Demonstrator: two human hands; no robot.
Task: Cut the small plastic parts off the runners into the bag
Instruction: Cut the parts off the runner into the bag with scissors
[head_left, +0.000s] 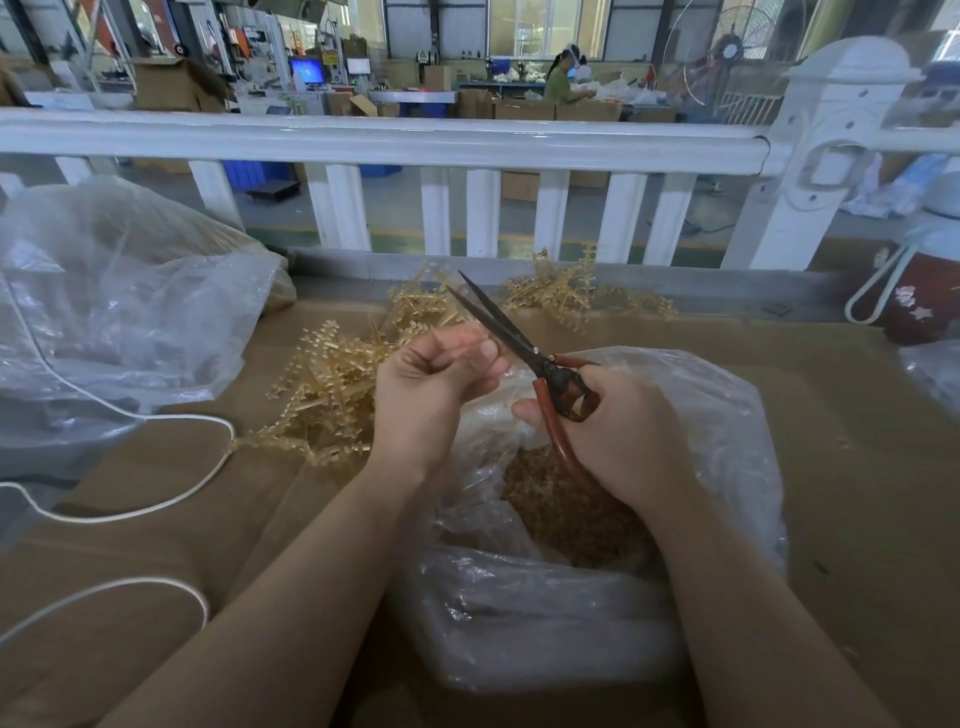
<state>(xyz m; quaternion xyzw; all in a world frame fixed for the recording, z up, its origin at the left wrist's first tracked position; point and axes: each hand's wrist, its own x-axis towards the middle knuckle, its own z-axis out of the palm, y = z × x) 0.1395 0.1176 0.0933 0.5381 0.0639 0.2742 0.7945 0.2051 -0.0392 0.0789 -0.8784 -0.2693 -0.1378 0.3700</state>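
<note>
Runner in hand: the left hand (436, 379) has its fingers curled and thumb pressed forward, apparently pinching a thin, pale runner piece; the piece itself is too small and hidden to confirm.
Scissors (524, 348): gripped by the right hand (618, 431), fingers wrapped round the red-brown handles. The blades are slightly parted.
Scissors axis: the long axis runs from the handles near the person up and away to the tips, which point toward the white railing (384, 137) and a little to the person's left.
Position over bag: both hands are held above the mouth of the clear bag (727, 415), so any cut part should drop inside.
Done so far: a brown-gold mass of cut parts (566, 514) already lies in the bag, suggesting a good share of the work is complete.
Left to do: a loose pile of runners (332, 395) with parts attached lies on the table (857, 415) just left of the bag; a further cluster of runners (561, 291) lies at the far edge, near the railing. By my judgement, considerable cutting remains.
Pile orientation: the runners lie crossed at mixed angles; no single axis applies.
Surroundings: a second, larger clear bag (114, 312) sits at far left, a white cord (156, 415) loops over the table, and a red flask (924, 301) stands at far right.
</note>
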